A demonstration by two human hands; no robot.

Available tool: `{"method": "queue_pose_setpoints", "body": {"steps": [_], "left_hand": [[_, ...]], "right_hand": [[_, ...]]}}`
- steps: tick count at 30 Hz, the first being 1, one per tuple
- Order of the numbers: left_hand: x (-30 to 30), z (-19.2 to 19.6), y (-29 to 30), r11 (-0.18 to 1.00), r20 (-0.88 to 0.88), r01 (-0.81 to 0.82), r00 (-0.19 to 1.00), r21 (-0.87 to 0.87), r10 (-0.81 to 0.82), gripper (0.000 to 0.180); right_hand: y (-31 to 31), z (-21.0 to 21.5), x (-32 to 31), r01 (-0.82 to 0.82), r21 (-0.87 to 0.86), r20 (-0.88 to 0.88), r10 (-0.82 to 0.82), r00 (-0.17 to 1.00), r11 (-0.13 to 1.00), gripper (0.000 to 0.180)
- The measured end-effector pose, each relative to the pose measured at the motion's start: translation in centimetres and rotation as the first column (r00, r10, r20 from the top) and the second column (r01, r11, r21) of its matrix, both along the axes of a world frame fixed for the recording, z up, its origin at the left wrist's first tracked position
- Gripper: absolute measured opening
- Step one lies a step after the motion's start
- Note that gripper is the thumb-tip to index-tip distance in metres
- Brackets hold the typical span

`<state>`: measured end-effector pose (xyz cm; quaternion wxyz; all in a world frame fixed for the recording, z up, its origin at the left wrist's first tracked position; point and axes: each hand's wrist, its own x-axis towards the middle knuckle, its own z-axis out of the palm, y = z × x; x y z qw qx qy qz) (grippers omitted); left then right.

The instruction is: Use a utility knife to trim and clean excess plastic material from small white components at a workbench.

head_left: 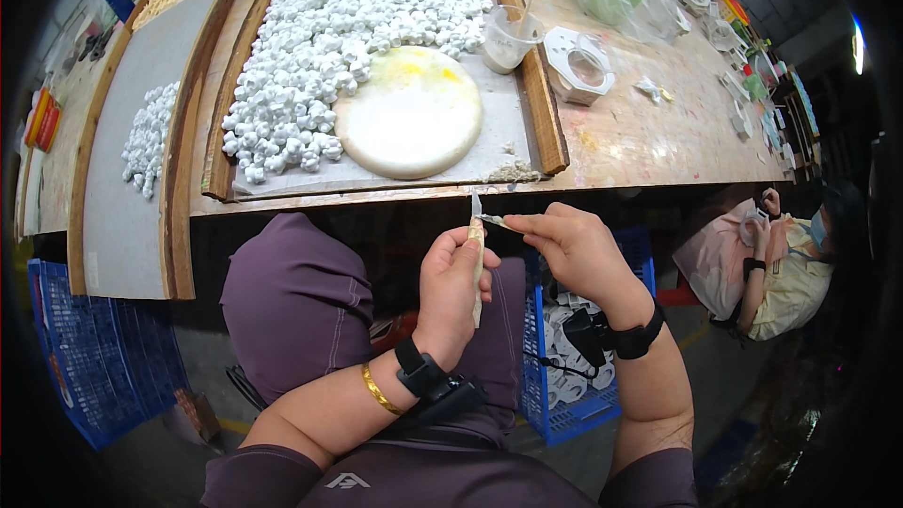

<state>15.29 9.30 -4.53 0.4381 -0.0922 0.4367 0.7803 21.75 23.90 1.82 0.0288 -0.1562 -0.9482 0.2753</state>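
Over my lap, below the table edge, my left hand is closed round the pale wrapped handle of a knife. Its narrow blade points up and away from me. My right hand pinches a slim whitish stick-like piece, whose tip meets the knife near the base of the blade. What exactly this piece is, I cannot make out. Beyond my hands a round white disc with yellow smears rests on the board, against a heap of small white knobbly pieces.
Wooden rails border the board. A plastic cup with a stick in it stands by the right rail, near a white octagonal block. Blue crates flank my legs. A masked person sits at the right.
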Motion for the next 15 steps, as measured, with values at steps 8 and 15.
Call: {"method": "queue_pose_setpoints", "body": {"steps": [8, 15], "left_hand": [[0.1, 0.1, 0.2, 0.999, -0.008, -0.007, 1.000, -0.050, 0.007, 0.012], [0.3, 0.2, 0.3, 0.994, -0.073, -0.009, 0.997, -0.105, 0.001, 0.013]], "right_hand": [[-1.2, 0.8, -0.2, -0.008, 0.199, -0.033, 0.015, 0.999, 0.980, 0.022], [-1.4, 1.2, -0.1, -0.044, 0.312, -0.008, 0.049, 0.999, 0.949, 0.031]]}}
